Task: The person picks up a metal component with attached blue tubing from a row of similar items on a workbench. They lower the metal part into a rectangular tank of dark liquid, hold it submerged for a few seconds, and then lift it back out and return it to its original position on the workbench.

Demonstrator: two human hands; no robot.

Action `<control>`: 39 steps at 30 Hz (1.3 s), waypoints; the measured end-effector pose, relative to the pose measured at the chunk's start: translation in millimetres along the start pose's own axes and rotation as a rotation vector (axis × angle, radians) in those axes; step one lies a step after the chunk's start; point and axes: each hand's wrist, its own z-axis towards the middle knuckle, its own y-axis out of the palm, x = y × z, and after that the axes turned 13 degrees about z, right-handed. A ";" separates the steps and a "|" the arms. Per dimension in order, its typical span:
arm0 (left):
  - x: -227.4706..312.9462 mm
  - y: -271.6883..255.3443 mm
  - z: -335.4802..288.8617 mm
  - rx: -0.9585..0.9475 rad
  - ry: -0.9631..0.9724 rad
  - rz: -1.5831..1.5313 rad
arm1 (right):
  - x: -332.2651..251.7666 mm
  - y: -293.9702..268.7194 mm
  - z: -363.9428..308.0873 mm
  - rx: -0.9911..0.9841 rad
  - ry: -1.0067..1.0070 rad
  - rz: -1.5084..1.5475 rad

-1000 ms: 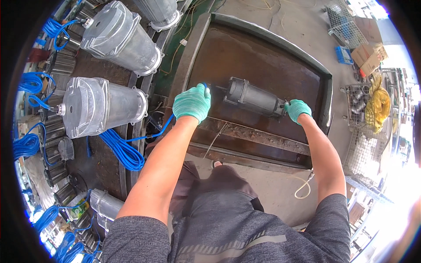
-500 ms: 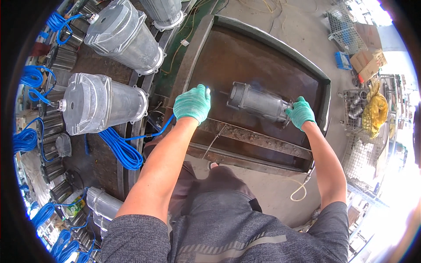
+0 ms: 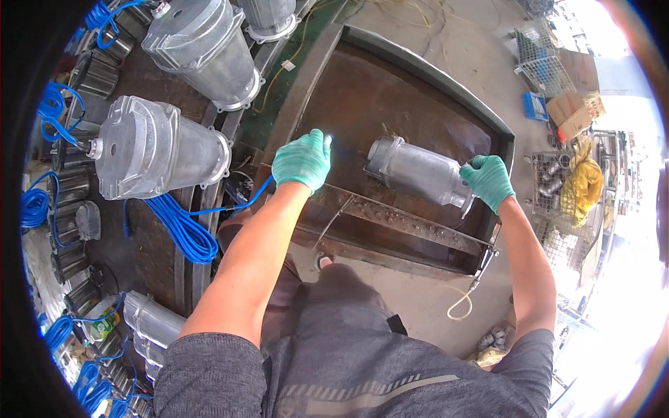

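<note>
Grey metal cylinder (image 3: 418,169) lies on its side in the rusty tray (image 3: 362,97). Right hand (image 3: 488,180), gloved green, closed around its narrow end at 3 o'clock. Left hand (image 3: 302,160) at 9 o'clock pinches the blue cable (image 3: 182,224); large housings (image 3: 157,150) lie further left.

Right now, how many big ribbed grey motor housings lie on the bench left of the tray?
3 in view: nearest housing, next housing behind it, and top housing, cut by the frame edge. More may lie beyond.

a workshop: cast metal housings (image 3: 164,150), blue cable coils (image 3: 178,226), rusty steel tray (image 3: 390,104).
</note>
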 end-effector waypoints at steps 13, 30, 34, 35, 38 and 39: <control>-5.6 -4.3 -6.5 0.054 0.018 -0.084 | -103.4 -84.8 -70.3 0.010 -0.126 -0.138; -76.8 -103.7 -56.3 0.338 0.151 -0.935 | -133.6 -148.7 -195.1 0.160 -0.118 0.171; -110.1 -147.7 -95.5 0.479 0.196 -0.834 | -103.5 -118.9 -209.2 0.053 -0.024 0.407; -115.4 -153.5 -104.4 0.438 0.145 -0.938 | -87.6 -104.3 -210.1 0.050 -0.050 0.510; -122.4 -172.8 -130.8 0.349 0.092 -1.109 | -44.2 -66.0 -217.8 0.010 0.061 0.821; -135.9 -163.2 -131.4 0.402 0.074 -1.070 | -40.2 -49.1 -219.9 0.008 0.075 0.880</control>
